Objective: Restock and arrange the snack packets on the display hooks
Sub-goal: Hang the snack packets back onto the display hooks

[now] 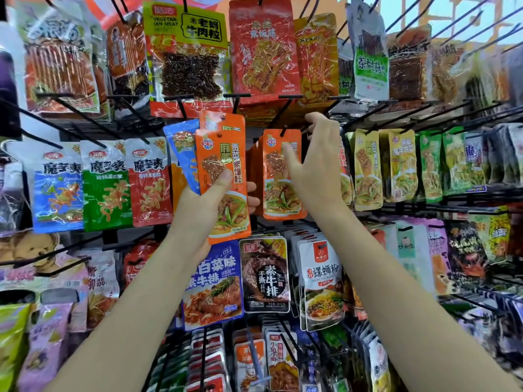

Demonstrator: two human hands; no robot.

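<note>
Hook wall packed with snacks; my left hand point(210, 199) grips spare orange packets point(223, 176); right hand point(314, 165), fingers loose, steadies hung stack point(283, 176) at 3 o'clock; next, thread hole onto hook point(283, 131).

Behind the flat orange foil packet hanging on its black wire hook point(283, 176), the right hand's fingers point(311, 128) vanish, so their grip cannot be told. Left of that packet, the left hand's fanned orange packets point(223, 176) cover a blue foil packet point(182, 154). Packets toward the bottom edge are blurred and cut off.
</note>
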